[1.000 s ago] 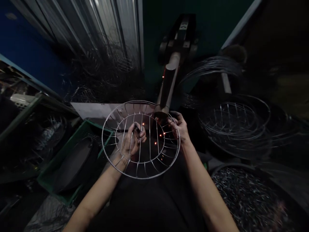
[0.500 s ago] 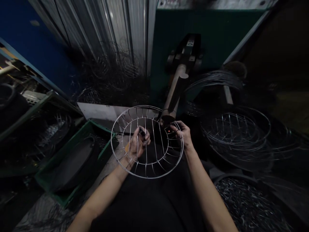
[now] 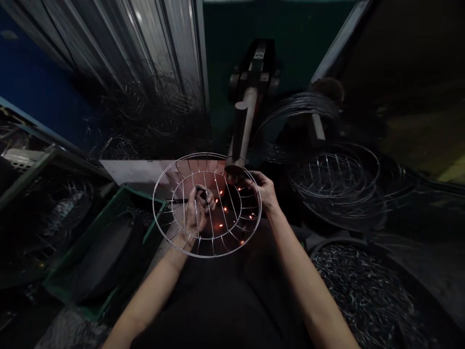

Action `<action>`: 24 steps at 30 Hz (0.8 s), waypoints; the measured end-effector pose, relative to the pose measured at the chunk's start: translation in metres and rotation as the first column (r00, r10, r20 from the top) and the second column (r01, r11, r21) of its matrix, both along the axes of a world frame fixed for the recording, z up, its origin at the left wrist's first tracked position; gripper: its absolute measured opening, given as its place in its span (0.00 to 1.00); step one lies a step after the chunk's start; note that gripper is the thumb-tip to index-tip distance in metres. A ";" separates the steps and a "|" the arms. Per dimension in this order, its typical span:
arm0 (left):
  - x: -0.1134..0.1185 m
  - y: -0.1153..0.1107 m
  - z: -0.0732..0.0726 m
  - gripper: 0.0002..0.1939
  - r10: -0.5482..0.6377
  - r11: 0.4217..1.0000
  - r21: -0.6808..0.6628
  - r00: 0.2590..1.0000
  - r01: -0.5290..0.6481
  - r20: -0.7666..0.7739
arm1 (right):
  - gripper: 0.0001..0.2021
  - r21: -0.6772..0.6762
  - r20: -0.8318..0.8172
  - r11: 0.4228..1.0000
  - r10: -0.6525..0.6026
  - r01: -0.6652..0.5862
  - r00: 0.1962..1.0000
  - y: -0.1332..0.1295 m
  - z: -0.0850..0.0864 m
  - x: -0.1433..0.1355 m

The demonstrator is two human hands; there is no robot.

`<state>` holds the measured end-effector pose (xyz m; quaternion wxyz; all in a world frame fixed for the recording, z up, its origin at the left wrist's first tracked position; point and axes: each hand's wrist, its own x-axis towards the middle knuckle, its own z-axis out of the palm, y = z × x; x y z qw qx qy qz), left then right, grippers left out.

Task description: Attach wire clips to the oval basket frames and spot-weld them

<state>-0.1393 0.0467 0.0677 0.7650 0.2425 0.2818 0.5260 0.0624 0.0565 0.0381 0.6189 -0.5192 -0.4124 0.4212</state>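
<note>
A round wire basket [image 3: 212, 238], with a double rim and straight bars across its middle, sits in front of me under the metal electrode arm [image 3: 238, 145] of a welding machine. Orange sparks fly near the electrode's tip and across the basket. My right hand [image 3: 268, 194] is closed at the basket's right rim, its fingertips pinching close to the electrode. Behind the bars shows my left hand [image 3: 196, 213], fingers curled together. What lies between those left fingers is too dark to make out.
To the right lie stacked wire rings and racks [image 3: 336, 179], a wire coil [image 3: 301, 104] and a tub full of small metal pieces [image 3: 363, 286]. A green crate [image 3: 98, 308] holding a dark round pan stands at left. Tangled wire lies along the corrugated wall [image 3: 170, 43].
Sparks have burst out at the electrode, lighting the panel behind reddish. The whole view has shifted, so hands, basket and machine appear farther left. Both hands keep about the same pose.
</note>
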 end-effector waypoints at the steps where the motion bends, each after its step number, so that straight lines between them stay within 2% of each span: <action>1: 0.002 -0.001 0.004 0.11 0.022 0.999 -0.024 1.000 -0.022 -0.014 | 0.15 0.000 0.023 1.000 -0.004 0.004 1.000 -0.005 0.003 0.002; 3: 0.006 -0.004 0.009 0.11 0.057 0.997 -0.055 0.998 -0.059 -0.031 | 0.15 -0.012 0.066 1.000 -0.003 0.004 0.998 -0.015 0.006 0.006; 6: 0.012 -0.009 0.009 0.10 0.091 0.995 -0.027 0.995 -0.092 -0.036 | 0.14 -0.047 0.109 0.999 0.017 -0.012 0.994 -0.022 0.005 0.012; 15: 0.017 -0.008 -0.002 0.11 0.166 0.986 0.019 0.986 -0.166 -0.029 | 0.12 -0.035 0.149 0.999 -0.003 0.008 0.989 -0.003 0.007 0.007; 19: 0.016 -0.007 -0.010 0.11 0.158 0.987 0.044 0.987 -0.157 -0.010 | 0.13 -0.030 0.154 1.000 -0.001 0.006 0.988 -0.003 0.003 0.010; 24: 0.014 -0.007 -0.011 0.11 0.185 0.981 0.064 0.982 -0.183 -0.027 | 0.13 -0.018 0.141 1.000 0.007 -0.005 0.990 0.002 -0.002 0.008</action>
